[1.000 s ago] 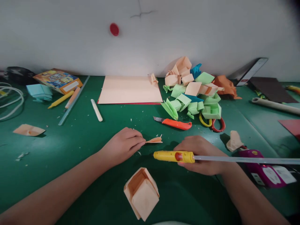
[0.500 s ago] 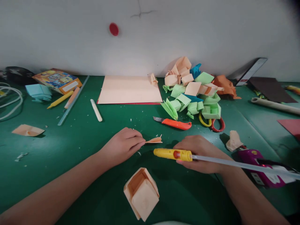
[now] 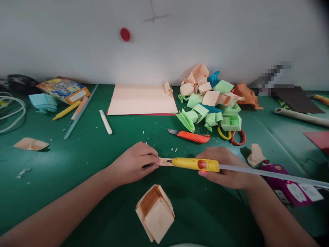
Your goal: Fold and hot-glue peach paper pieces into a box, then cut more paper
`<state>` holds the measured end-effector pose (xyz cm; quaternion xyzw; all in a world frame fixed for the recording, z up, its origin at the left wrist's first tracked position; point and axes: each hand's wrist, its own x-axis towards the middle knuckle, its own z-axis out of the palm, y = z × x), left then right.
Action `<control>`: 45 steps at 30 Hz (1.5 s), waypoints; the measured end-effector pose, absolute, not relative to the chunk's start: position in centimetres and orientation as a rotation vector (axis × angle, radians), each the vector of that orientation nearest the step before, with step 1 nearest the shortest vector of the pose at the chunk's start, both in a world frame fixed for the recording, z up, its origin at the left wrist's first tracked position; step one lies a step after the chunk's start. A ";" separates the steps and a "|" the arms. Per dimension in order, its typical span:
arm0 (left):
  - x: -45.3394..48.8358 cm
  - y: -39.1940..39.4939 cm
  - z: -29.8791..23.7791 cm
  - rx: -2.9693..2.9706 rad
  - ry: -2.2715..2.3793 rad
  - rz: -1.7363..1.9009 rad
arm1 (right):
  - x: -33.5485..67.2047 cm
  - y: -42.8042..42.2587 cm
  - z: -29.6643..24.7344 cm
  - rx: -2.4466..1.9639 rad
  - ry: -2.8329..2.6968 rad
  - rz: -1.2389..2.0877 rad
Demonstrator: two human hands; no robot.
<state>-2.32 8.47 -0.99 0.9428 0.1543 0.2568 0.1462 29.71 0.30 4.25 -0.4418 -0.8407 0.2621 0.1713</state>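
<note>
A green counter (image 3: 84, 154) fills the scene and runs to a white wall at the far side. On the far middle of it lies a flat peach sheet (image 3: 142, 99), and just right of that sits a heap of folded paper pieces (image 3: 213, 103) in peach, green and blue. At the near edge, between the two forearms, stands a folded peach paper box (image 3: 155, 212) with its open side up. A purple device (image 3: 285, 185) lies on the counter near the right wrist. The left hand (image 3: 133, 163) rests on the counter in the middle, its grip pressed together on a small peach paper piece (image 3: 162, 161), pinching its left end flat near the surface. The right hand (image 3: 226, 168) lies just right of it, its grip wrapped round a yellow glue gun (image 3: 195, 164) of slim pen shape, held level and pointing left; a clear glue stick (image 3: 269, 174) juts from its back end to the right. The gun's dark tip meets the paper piece just beside the left fingertips. An orange cutter (image 3: 192, 136) lies a little farther off, between the hands and the heap, and scissors (image 3: 232, 135) with yellow and red loops lie at the heap's near edge.
</note>
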 end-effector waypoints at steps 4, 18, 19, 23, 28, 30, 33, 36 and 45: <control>-2.4 8.4 -1.0 2.689 0.404 0.763 | 29.6 0.3 3.8 -1.328 -2.392 0.751; -2.2 8.3 -0.6 2.675 0.409 0.755 | 28.6 0.5 3.4 -1.423 -2.471 0.721; -2.2 8.3 -0.6 2.672 0.409 0.754 | 28.6 0.5 3.4 -1.429 -2.474 0.721; -2.2 8.3 -0.8 2.673 0.394 0.757 | 28.7 0.6 3.3 -1.418 -2.487 0.739; -2.2 8.2 -0.8 2.679 0.411 0.719 | 28.6 0.7 3.3 -1.380 -2.505 0.766; -2.2 8.2 -0.8 2.681 0.406 0.731 | 28.5 0.7 3.4 -1.397 -2.501 0.775; -2.1 8.2 -0.7 2.676 0.406 0.752 | 28.4 0.6 3.3 -1.433 -2.483 0.770; -2.0 8.3 -0.6 2.673 0.403 0.745 | 28.4 0.6 3.1 -1.441 -2.479 0.762; -2.2 8.3 -1.0 2.673 0.395 0.724 | 28.3 0.6 3.4 -1.447 -2.507 0.779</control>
